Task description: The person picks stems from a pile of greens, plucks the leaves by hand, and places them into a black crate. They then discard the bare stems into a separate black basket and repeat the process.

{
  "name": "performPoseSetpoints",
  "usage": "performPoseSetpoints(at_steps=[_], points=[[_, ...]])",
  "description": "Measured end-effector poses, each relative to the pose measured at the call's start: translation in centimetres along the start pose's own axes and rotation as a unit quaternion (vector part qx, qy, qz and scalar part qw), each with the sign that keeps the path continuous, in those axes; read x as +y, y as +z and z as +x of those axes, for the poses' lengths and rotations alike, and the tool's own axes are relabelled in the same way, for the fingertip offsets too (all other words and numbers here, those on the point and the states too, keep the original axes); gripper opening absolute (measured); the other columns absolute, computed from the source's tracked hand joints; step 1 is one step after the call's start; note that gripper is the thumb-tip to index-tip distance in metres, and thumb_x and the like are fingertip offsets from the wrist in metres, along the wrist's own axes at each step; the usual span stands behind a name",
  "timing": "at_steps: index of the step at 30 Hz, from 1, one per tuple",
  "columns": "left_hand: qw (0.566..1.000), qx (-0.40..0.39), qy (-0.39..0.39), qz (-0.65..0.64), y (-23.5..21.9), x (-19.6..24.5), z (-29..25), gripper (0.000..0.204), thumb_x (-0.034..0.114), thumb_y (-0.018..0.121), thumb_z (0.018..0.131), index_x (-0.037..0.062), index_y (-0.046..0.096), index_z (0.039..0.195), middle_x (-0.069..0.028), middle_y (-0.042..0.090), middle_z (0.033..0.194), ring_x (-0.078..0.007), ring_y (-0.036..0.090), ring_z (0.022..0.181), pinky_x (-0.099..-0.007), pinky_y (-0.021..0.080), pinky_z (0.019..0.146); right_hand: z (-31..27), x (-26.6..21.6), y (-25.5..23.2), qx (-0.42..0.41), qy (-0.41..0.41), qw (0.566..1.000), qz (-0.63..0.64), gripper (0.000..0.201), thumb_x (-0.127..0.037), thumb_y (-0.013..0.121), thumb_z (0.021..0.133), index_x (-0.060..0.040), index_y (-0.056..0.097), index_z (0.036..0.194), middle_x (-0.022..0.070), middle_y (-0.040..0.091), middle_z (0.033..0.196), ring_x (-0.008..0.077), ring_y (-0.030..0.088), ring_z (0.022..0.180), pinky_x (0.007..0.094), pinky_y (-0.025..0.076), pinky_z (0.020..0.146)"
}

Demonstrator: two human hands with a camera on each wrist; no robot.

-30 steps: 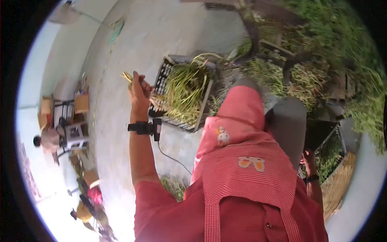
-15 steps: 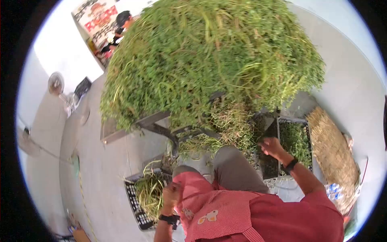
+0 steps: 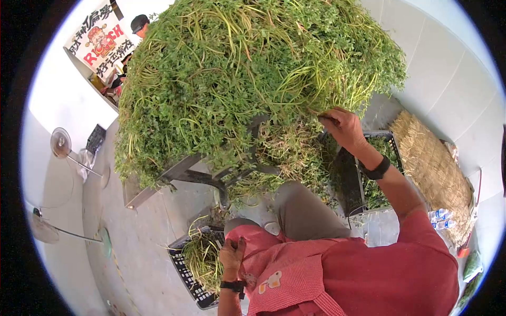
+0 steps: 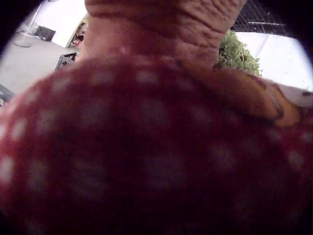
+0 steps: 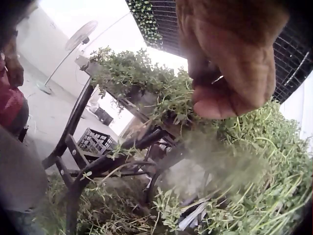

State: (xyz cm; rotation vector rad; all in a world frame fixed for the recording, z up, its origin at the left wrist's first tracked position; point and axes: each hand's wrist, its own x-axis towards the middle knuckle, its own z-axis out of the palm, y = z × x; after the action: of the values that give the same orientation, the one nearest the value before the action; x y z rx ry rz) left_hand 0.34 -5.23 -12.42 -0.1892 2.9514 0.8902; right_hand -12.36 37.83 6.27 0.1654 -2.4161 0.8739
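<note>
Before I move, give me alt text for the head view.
A person has the right grip at the lower right edge of a big heap of greens. The left grip is lower down, between a black crate of stems and a red apron.

Bright light, curved edges, dark corners
In the head view the left wall is washed white; the left wrist view shows dim, unfocused cloth; in the right wrist view, some leaves are blurred
</note>
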Motion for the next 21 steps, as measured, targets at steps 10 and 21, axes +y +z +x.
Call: performPoseSetpoints(at_steps=[10, 21], points=[[0.999, 0.001, -0.012, 0.037, -0.1, 1.2, 0.4, 0.042, 0.043, 0.066, 0.074, 0.0032, 0.053, 0.067, -0.0143, 0.057, 0.058, -0.0328, 0.057, 0.054, -0.0408, 0.044, 0.052, -0.2, 3.7, 2.3, 0.026, 0.26, 0.912, 0.317, 0.025, -0.019, 0.057, 0.087, 0.0029, 0.058, 0.074, 0.002, 0.051, 0.058, 0.0072, 0.05, 0.052, 0.0252, 0.043, 0.045], [0.987, -0.034, 0.132, -0.089, 1.1, 7.4, 6.1, 0.021, 0.023, 0.06, 0.084, 0.0022, 0.058, 0.083, -0.0117, 0.059, 0.064, -0.0221, 0.054, 0.054, -0.0332, 0.044, 0.056, -2.9, 2.3, 8.8, -0.054, 0.17, 0.955, 0.236, 0.032, -0.027, 0.058, 0.085, 0.002, 0.06, 0.098, 0.0097, 0.061, 0.075, 0.0177, 0.056, 0.067, 0.0336, 0.047, 0.064]])
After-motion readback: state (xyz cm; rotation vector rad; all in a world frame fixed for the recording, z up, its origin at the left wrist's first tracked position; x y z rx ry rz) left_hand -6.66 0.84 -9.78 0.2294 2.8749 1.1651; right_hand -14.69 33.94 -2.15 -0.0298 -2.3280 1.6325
